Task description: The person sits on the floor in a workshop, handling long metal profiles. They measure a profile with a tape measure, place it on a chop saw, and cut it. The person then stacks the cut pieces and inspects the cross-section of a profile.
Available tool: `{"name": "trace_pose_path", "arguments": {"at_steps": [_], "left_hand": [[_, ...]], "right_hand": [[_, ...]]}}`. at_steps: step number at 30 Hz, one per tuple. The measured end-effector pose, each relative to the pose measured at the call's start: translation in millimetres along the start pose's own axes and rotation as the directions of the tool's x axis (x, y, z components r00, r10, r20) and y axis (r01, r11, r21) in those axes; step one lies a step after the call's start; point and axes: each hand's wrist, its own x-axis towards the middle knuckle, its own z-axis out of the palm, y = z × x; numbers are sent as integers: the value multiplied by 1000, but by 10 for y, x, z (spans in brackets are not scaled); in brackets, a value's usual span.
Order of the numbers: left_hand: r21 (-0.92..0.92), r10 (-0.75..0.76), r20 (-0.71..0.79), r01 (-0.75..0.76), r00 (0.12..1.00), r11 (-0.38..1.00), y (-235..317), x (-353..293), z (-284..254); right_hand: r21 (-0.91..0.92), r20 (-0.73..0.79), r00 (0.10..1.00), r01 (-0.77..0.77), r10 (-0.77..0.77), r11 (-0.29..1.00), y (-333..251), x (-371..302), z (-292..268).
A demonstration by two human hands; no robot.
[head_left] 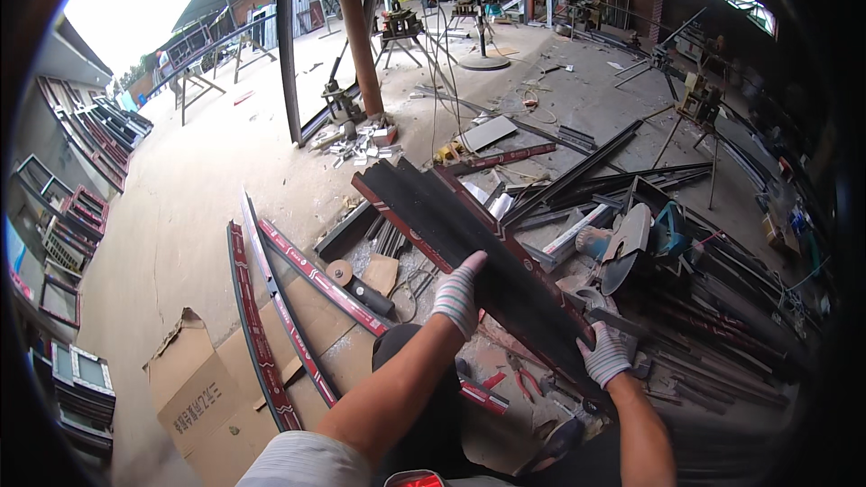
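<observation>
Both my hands wear striped knit work gloves. Across my front I hold a wide, dark metal frame profile (492, 263) with strips of red film along its edges. It slants from the far left to the near right. My left hand (458, 298) is closed on its near-left edge, about the middle. Around its lower right end is my right hand (606, 356), gripping the edge; some fingers are hidden behind the metal. Under the profile, red-handled pliers (523, 381) lie on the floor between my hands.
Left of me, long red-filmed profiles (254, 329) rest on flattened cardboard (203, 401). At right, a cut-off saw (630, 248) with a large disc stands among piled dark profiles (713, 325). Beyond are a rusty post (356, 27), a dark upright frame (287, 63) and machines on tripod stands (399, 25).
</observation>
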Motion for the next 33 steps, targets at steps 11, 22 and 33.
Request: {"name": "trace_pose_path", "arguments": {"at_steps": [11, 22, 33], "left_hand": [[73, -314, 74, 309, 947, 948, -1868, -252, -526], [131, -18, -254, 53, 967, 990, -2030, 198, -1024], [306, 16, -523, 170, 852, 937, -1736, 991, -1478]], "right_hand": [[-38, 190, 981, 53, -45, 998, -262, 23, 93], [60, 41, 996, 77, -79, 995, -28, 15, 216], [-25, 71, 997, 37, -36, 999, -80, -318, -81]]}}
